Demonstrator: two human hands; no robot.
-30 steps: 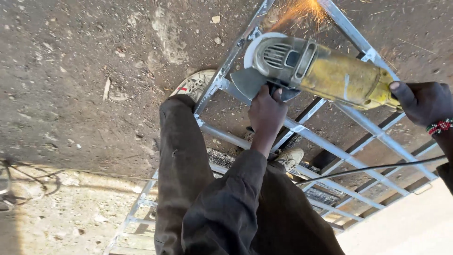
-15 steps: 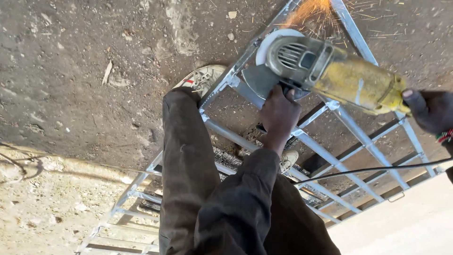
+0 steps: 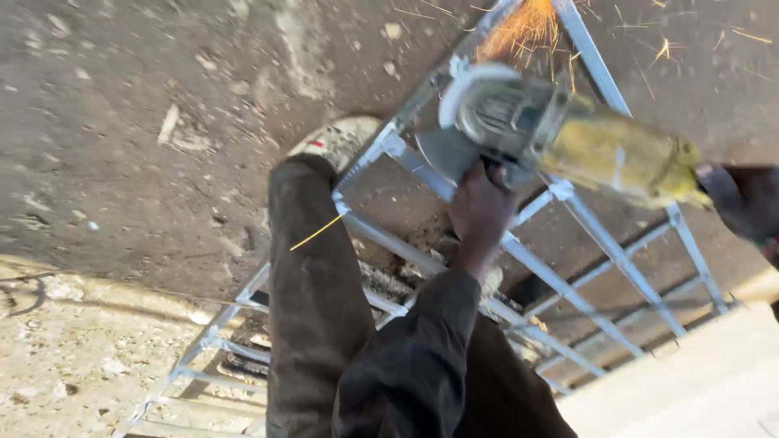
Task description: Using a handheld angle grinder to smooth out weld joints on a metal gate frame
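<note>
In the head view, a yellow-bodied angle grinder with a grey metal head (image 3: 568,134) lies across the top corner of a welded grey steel-bar frame (image 3: 617,255) on the concrete floor, orange sparks (image 3: 523,28) flying just above its disc. The left hand (image 3: 480,212) is closed around the side handle below the grinder's head. The right hand (image 3: 742,199) grips the grinder's tail end, fingers wrapped shut. A worn shoe (image 3: 341,139) rests beside the frame's corner.

grinder (image 3: 617,150) yellow, grey head | frame (image 3: 600,235) pale grey | sparks (image 3: 527,24) orange | trousers (image 3: 316,308) dark
</note>
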